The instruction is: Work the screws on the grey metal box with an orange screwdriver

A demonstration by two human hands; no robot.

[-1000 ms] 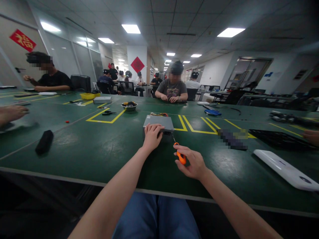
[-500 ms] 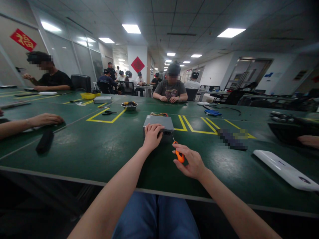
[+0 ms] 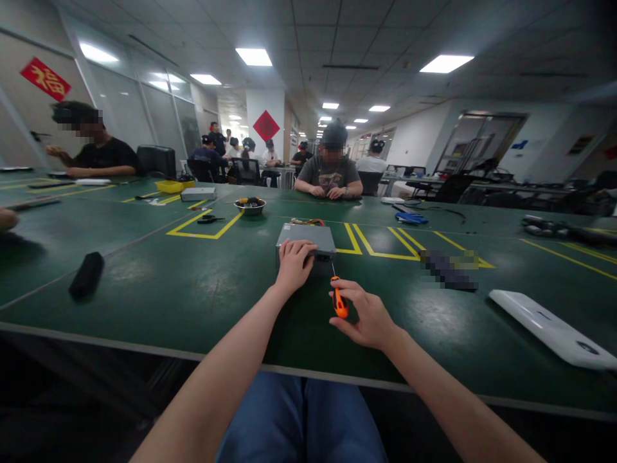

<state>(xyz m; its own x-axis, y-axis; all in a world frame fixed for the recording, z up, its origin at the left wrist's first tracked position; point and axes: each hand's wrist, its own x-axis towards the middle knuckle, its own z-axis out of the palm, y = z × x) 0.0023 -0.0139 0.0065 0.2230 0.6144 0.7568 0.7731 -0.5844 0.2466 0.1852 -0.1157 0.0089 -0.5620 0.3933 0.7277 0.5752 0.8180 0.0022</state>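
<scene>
A grey metal computer power supply (image 3: 315,236) with coloured cables at its far side sits on the green table (image 3: 222,302). My left hand (image 3: 294,263) grips its near left part, fingers over the top and thumb toward the front face. In my right hand (image 3: 364,314) is an orange and black screwdriver (image 3: 340,305), held by the handle between thumb and fingers. Its thin shaft points away from me to the near right corner of the power supply. Whether the tip sits in a screw is too small to tell.
A metal bowl (image 3: 250,206) with small items stands beyond, left of the power supply. A black case (image 3: 87,274) lies at left, a white device (image 3: 549,328) at right. Blue gloves (image 3: 409,218) lie farther back. A person (image 3: 329,170) sits opposite.
The screwdriver's handle has swung slightly left and stands more in line with the corner. Other people's hands at the left and right edges, and a dark panel at right, have moved away.
</scene>
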